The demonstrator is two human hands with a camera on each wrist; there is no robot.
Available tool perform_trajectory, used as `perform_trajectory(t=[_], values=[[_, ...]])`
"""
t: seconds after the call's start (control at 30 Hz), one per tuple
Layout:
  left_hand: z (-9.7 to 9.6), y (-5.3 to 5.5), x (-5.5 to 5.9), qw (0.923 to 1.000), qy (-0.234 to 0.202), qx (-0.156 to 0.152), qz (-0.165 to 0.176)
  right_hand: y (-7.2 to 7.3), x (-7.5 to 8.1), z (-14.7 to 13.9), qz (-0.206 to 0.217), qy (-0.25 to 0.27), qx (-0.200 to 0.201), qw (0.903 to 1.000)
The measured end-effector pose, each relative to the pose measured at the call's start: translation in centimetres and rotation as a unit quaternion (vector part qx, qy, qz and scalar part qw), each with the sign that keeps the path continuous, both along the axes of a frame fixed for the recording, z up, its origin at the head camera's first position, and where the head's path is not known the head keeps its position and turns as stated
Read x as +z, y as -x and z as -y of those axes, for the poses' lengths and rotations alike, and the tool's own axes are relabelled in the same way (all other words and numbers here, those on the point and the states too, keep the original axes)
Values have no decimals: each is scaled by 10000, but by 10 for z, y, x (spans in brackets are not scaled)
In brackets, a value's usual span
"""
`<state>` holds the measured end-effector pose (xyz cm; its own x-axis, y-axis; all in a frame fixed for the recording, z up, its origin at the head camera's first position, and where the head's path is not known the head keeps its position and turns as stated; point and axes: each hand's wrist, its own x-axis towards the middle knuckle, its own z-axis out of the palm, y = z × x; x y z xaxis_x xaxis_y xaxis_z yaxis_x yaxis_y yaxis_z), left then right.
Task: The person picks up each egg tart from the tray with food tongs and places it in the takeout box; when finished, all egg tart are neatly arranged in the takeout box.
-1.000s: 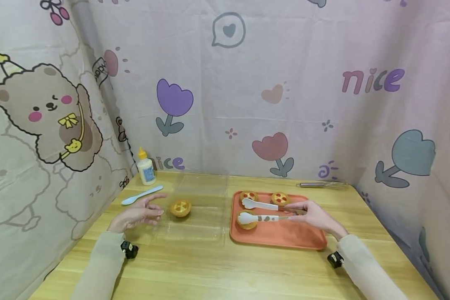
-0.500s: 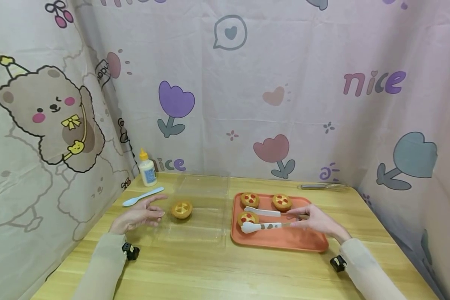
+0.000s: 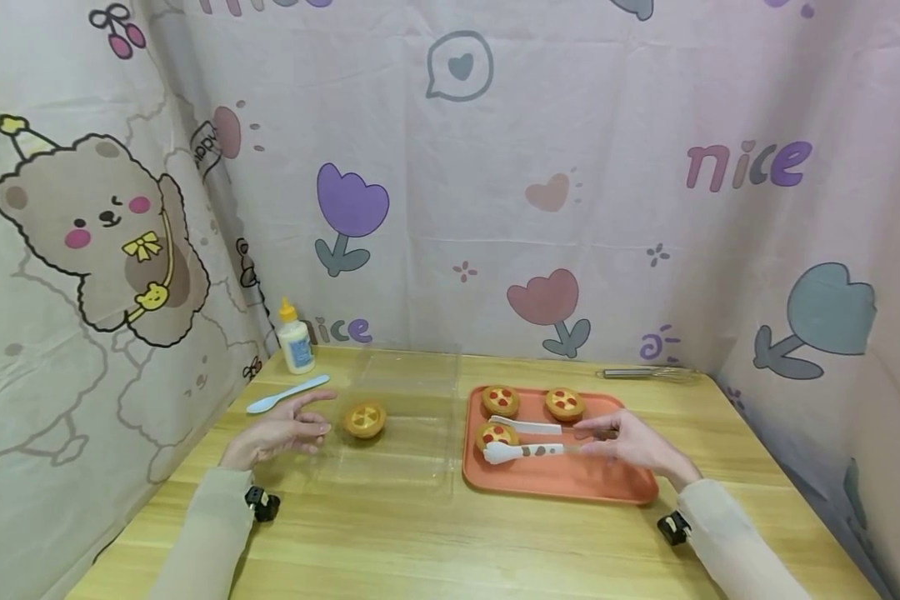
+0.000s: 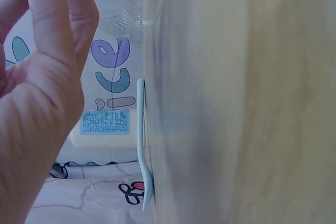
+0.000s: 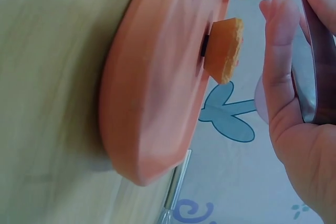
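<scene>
My right hand [image 3: 637, 446] grips a pair of tongs [image 3: 543, 451] with white tips, one of them spotted brown, held over the orange tray [image 3: 585, 483]. The tong arms stand apart, one behind and one in front of the nearest mini pizza tart [image 3: 497, 434]; whether they touch it I cannot tell. Two more such tarts, a back left one [image 3: 500, 400] and a back right one [image 3: 565, 404], sit on the tray. My left hand [image 3: 281, 435] hovers with loose fingers at the left side of a clear plastic box [image 3: 412, 462]. A tart with yellow topping [image 3: 364, 418] is inside the box.
The box's clear lid [image 3: 412, 367] lies back behind it. A light blue spatula [image 3: 288, 394] and a yellow-capped glue bottle [image 3: 296, 342] are at the back left. A metal whisk [image 3: 637, 373] lies at the back right. A printed curtain hangs around the table.
The tongs in my right hand have come nearer and slightly right over the tray, uncovering the back left tart. Since half a second ago almost nothing differs. My left hand stays put.
</scene>
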<state>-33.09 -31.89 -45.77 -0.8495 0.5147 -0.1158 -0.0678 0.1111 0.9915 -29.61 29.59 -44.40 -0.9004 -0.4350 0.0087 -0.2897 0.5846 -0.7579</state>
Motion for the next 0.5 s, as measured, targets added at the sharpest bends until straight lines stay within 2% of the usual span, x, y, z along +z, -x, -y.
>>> perform_trajectory(t=[0.23,0.5], values=[[0,-2,0,9999,24,84,60,1,-1,0,-45,105,-18,9999],[-1,-3,0,9999,-8,159,62,-2,6,1,-92,222,-192,9995]])
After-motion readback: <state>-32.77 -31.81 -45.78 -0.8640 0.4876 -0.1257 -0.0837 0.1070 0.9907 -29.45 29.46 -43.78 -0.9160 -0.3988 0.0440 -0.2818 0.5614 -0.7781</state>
